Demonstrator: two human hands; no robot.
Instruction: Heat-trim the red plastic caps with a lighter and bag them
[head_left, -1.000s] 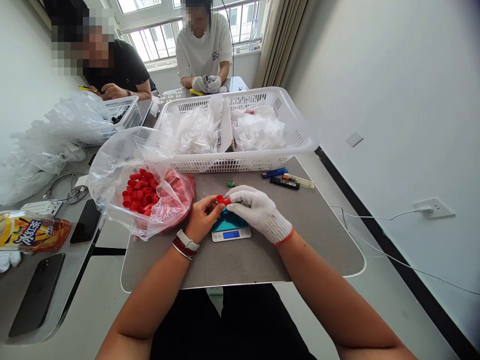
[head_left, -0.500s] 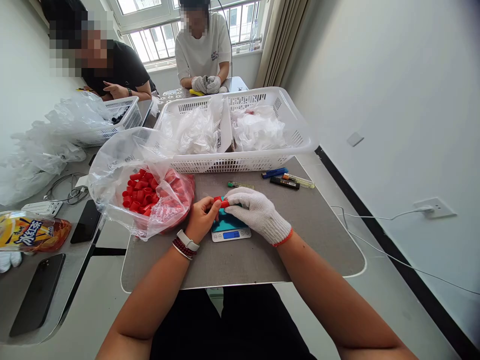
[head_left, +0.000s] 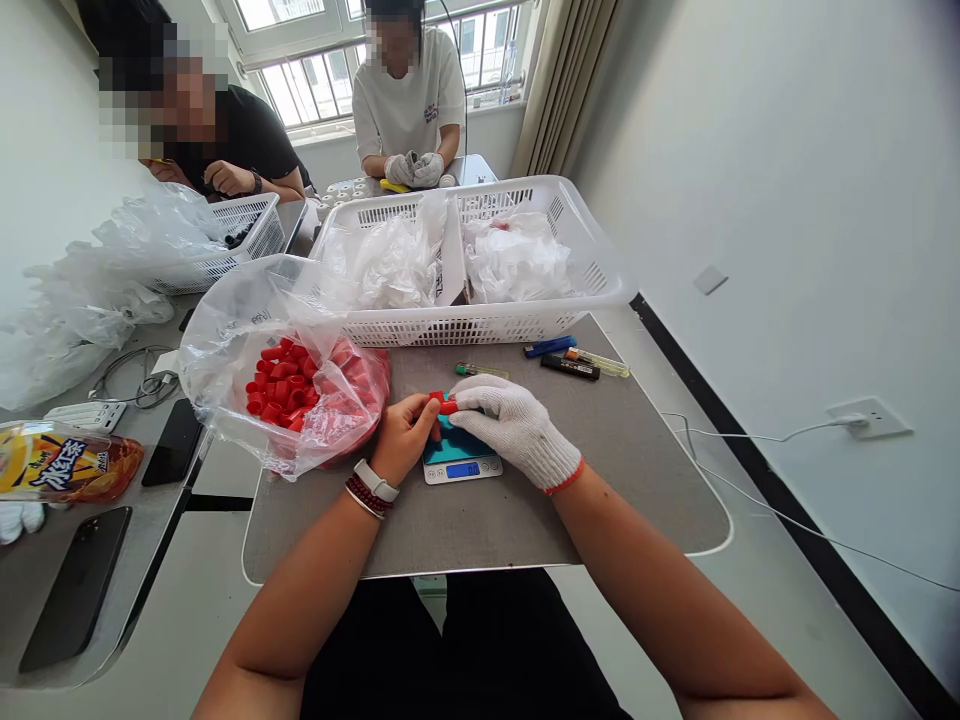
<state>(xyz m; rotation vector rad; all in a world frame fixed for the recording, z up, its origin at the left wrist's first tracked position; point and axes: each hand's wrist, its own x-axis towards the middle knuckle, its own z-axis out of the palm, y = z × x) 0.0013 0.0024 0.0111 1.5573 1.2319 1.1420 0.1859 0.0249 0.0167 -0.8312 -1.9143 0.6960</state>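
Between my two hands is a red pipe fitting, held just above a small digital scale with a teal plate. My bare left hand pinches the fitting from the left; a watch strap and beads circle that wrist. On the other side, my right hand in a white knitted glove has its thumb and fingers closed on the fitting's right end. More red pipe fittings fill a clear plastic bag to the left. My fingers hide part of the held piece.
Behind the scale stands a white perforated basket with crumpled plastic bags. A blue pen, a black marker and a green-capped pen lie nearby. Phones and a drink bottle rest on the left table. Two people sit opposite.
The red fitting has been turned between my fingers, so its open end no longer faces up. Both my hands stay over the scale. The co-worker at left has shifted their hands.
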